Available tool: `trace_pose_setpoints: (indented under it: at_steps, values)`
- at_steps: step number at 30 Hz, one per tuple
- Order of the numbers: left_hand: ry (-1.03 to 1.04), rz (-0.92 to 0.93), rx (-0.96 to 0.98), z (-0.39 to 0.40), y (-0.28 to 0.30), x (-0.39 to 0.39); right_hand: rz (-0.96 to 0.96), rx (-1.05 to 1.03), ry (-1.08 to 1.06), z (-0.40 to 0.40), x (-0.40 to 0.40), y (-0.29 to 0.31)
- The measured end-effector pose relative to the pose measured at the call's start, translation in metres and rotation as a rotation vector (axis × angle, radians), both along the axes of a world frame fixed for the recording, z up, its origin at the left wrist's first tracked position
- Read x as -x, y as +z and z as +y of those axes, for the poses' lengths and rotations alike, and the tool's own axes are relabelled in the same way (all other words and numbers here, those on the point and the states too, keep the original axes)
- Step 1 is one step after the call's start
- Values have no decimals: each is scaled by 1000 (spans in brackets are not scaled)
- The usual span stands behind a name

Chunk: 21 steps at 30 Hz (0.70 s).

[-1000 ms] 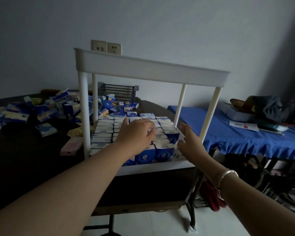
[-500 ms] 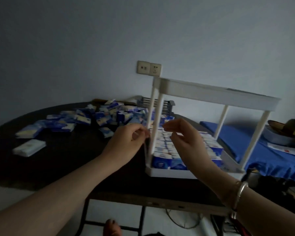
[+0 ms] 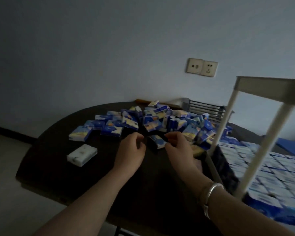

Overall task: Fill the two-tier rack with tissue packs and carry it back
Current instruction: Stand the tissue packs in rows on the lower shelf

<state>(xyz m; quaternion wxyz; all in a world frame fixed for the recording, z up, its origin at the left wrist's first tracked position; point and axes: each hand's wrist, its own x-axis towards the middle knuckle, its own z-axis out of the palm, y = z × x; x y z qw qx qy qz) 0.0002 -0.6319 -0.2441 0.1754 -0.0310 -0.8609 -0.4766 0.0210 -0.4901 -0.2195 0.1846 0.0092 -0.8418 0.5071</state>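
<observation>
While our two hands hover low over the dark round worktop, we see a single blue tissue pack lying between them. Our left hand has its fingers curled inward, thumb near forefinger, and its grip holds nothing we can make out. Our right hand, with a silver bracelet on its wrist, also shows curled fingers, their tips at the pack's right edge; whether that grip pinches the pack or only touches it, we cannot tell.

At twelve o'clock from the hands, a loose heap of blue tissue packs spreads across the worktop's far side. At nine o'clock lies a pale white pack, apart from the rest.

At three o'clock stands the white two-tier rack, its lower tier packed with rows of tissue packs standing on end. Behind the heap, at one o'clock, a grey slatted holder sits against the wall, below a pair of wall sockets.
</observation>
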Motion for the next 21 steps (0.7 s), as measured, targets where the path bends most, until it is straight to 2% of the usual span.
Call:
trace_pose_setpoints:
  at_steps: [4,8,12,14,18,21]
  values:
    - [218,110,282,-13,-13,44,42,10,-112,-26,55,-19]
    - [361,99,500,-24,-15,76,127,-108,-34,-57,88,-33]
    - [404,-237,498,-42,-18,94,139,-159,76,-83,118,-38]
    - [392,-348,519,-52,-20,95,101,-246,99,-90,134,-40]
    - [421,-271,591,-54,-17,94,13,-510,187,-96,158,-44]
    - [467,-263,551,-55,-14,93,-35,-587,227,-90,165,-45]
